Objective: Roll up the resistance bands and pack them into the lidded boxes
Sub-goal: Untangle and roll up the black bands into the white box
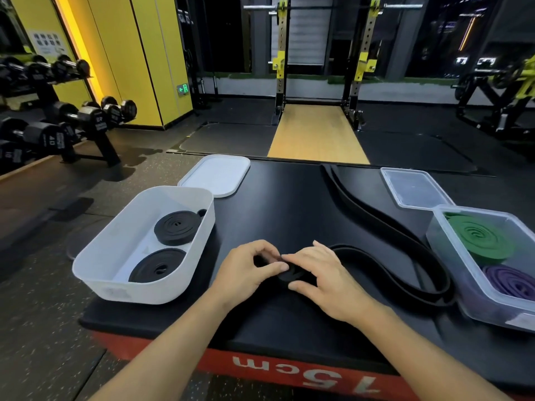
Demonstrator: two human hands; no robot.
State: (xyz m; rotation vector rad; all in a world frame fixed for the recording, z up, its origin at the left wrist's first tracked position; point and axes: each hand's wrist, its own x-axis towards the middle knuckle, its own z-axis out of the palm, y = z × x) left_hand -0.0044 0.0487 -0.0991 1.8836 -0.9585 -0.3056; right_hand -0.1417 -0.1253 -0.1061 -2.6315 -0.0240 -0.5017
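Observation:
A long black resistance band point(385, 227) lies across the black platform point(283, 209), its near end wound into a small coil point(291, 274) between my hands. My left hand point(246, 270) pinches the coil from the left. My right hand point(324, 273) grips it from the right, thumb under the band. The white box point(101, 256) at left holds two rolled black bands point(176, 227) point(157, 266). The clear box point(451, 273) at right holds a rolled green band point(480, 238) and a rolled purple band point(512, 282).
The white lid point(215, 175) lies behind the white box. A clear lid point(414, 188) lies behind the clear box. The platform's red front edge point(289, 369) reads 15cm. A dumbbell rack point(58, 117) stands at left, a squat rack point(321, 62) ahead.

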